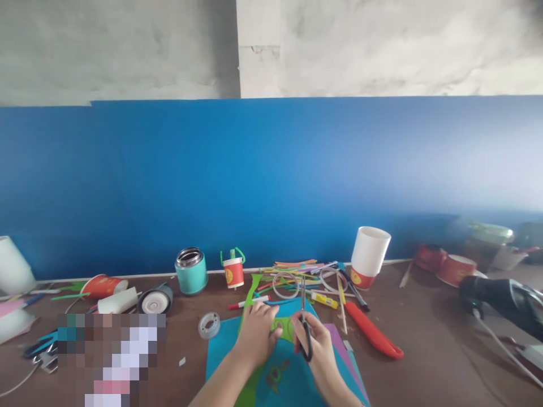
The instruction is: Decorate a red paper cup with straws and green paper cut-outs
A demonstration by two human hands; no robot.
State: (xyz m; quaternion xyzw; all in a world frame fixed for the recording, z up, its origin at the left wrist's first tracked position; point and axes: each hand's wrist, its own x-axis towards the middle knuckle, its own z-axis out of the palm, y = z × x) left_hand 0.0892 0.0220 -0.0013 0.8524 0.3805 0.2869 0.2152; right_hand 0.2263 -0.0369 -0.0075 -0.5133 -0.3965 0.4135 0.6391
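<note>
On the brown desk (416, 384), the left hand (254, 333) is covering green paper (286, 326) above a blue sheet (223, 346), grip unclear; the right hand (319, 337) is gripping scissors (303, 322). Clean cutting is likely calling for steady paper.

An open turquoise jar (195, 278) stands on the brown worktop (424, 379). Left of the jar lies a dark lid (155, 301); right of it stand a small red cup (234, 276) and, farther off, a tall white-and-red cup (368, 257).
</note>
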